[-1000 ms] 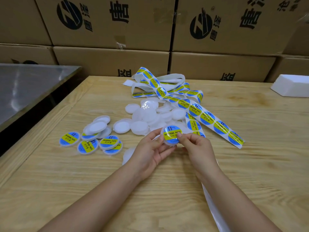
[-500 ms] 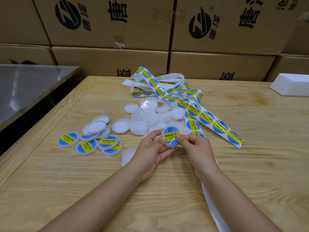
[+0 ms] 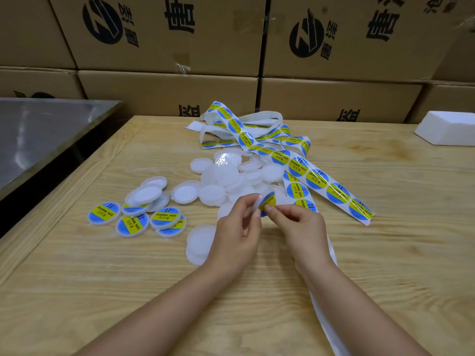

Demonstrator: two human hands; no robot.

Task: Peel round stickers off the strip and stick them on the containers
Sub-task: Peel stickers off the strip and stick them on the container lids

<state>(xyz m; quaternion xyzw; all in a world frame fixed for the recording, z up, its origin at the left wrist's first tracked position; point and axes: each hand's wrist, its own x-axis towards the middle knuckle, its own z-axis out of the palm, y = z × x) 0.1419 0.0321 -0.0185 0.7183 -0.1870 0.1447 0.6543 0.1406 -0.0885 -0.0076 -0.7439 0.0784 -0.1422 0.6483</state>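
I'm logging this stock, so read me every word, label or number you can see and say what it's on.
"SOLDERING PASTE": stickers on the strip and on labelled containers.
"II": same stickers.
"唐": boxes, beside a round logo.
Small Chinese line on stickers, other box characters: too small or cut off to read.

Stockroom: stacked printed cartons

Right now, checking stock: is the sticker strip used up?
No, the strip carries many unpeeled round stickers.
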